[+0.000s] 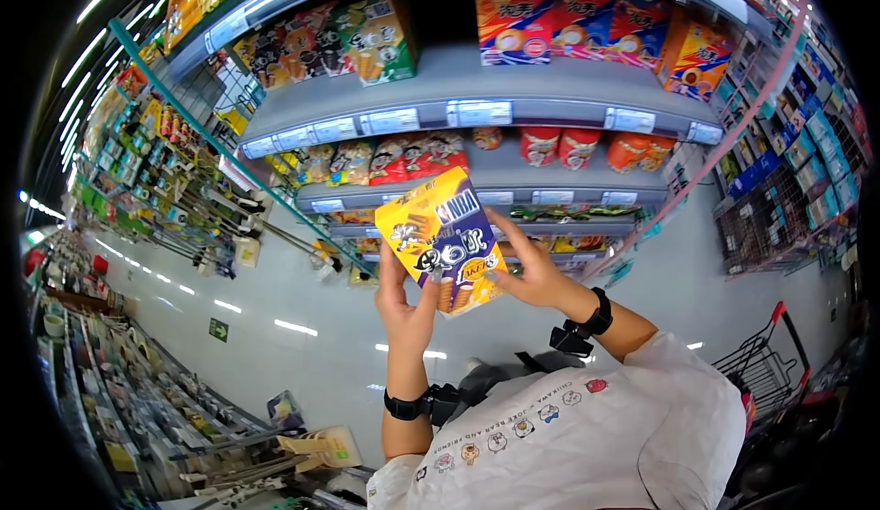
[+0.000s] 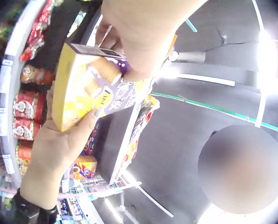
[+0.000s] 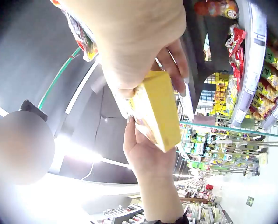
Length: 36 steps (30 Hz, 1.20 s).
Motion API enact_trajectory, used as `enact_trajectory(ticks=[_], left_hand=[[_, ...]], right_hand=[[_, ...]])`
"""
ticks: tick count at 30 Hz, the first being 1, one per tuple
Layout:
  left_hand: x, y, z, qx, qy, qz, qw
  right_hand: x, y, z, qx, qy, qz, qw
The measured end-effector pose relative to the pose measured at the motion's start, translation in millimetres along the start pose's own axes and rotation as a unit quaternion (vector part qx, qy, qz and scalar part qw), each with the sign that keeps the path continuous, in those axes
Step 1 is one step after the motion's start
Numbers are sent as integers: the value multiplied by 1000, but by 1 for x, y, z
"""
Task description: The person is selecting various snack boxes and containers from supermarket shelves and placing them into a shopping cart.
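Observation:
A yellow and purple snack box (image 1: 449,235) with NBA and Lakers logos and a picture of golden biscuits is held up in front of the shelves, tilted, its printed front facing the head camera. My left hand (image 1: 408,313) grips its lower left side, thumb across the front. On the lower right side my right hand (image 1: 532,272) holds it, with the thumb over the front near the Lakers logo. A plain yellow side of the box (image 3: 164,109) shows between both hands in the right wrist view. The left wrist view shows biscuit pictures on the box (image 2: 83,88) too.
Ahead stands a grey store shelf (image 1: 440,88). It carries green snack boxes (image 1: 378,43), red and blue boxes (image 1: 513,24), red bags (image 1: 417,157) and red tubs (image 1: 577,148). A shopping cart (image 1: 765,354) is at the right, and racks of goods (image 1: 165,400) line the left.

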<state>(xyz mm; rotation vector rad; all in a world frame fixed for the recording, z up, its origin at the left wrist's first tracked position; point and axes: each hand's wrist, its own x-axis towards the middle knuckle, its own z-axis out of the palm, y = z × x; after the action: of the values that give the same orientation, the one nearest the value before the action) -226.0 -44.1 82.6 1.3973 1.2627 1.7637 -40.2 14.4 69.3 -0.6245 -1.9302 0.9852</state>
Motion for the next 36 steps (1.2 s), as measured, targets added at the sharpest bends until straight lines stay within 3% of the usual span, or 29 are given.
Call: enact_trajectory(ticks=[3, 7, 10, 12, 15, 17, 18, 19, 21, 23, 24, 25, 27, 29, 30, 32, 34, 36], left_hand=[[13, -6, -50, 148, -9, 43, 988], [38, -19, -75, 237, 15, 211, 948], [58, -34, -74, 124, 47, 196, 972], [72, -42, -75, 17, 81, 93, 992], [107, -40, -82, -266, 136, 6, 954], [140, -44, -90, -195, 165, 69, 964], [157, -46, -94, -159, 182, 99, 965], [171, -46, -94, 3, 192, 187, 963], [191, -42, -110, 225, 183, 263, 920], [209, -42, -121, 260, 160, 208, 929], [222, -48, -118, 80, 184, 175, 964], [236, -57, -122, 117, 198, 251, 940], [256, -67, -132, 89, 182, 246, 948], [277, -79, -137, 39, 173, 220, 959], [289, -90, -151, 116, 132, 221, 959], [308, -84, -147, 82, 132, 261, 953], [324, -78, -160, 49, 105, 237, 965], [335, -62, -173, 65, 74, 181, 978]], right_hand=[[28, 8, 38, -74, -7, -65, 995], [70, 17, 63, -185, 12, -137, 973], [112, 25, 72, -228, 71, -192, 952], [132, 25, 73, -275, 86, -192, 938], [185, 29, 84, -213, 109, -233, 943], [223, 27, 90, -186, 117, -264, 939], [238, 25, 93, -152, 101, -253, 950], [251, 23, 96, -119, 84, -241, 960], [273, 17, 101, -71, 41, -213, 974], [291, 15, 107, -75, 28, -208, 975], [298, 15, 110, -76, 24, -207, 975], [303, 15, 112, -65, 19, -198, 978], [315, 16, 114, -46, 14, -180, 982], [322, 12, 109, -124, 23, -158, 979], [326, 10, 108, -161, 27, -145, 976], [340, 5, 108, -209, 30, -124, 970], [355, -4, 108, -262, 11, -78, 962], [376, -4, 110, -276, 2, -97, 956]])
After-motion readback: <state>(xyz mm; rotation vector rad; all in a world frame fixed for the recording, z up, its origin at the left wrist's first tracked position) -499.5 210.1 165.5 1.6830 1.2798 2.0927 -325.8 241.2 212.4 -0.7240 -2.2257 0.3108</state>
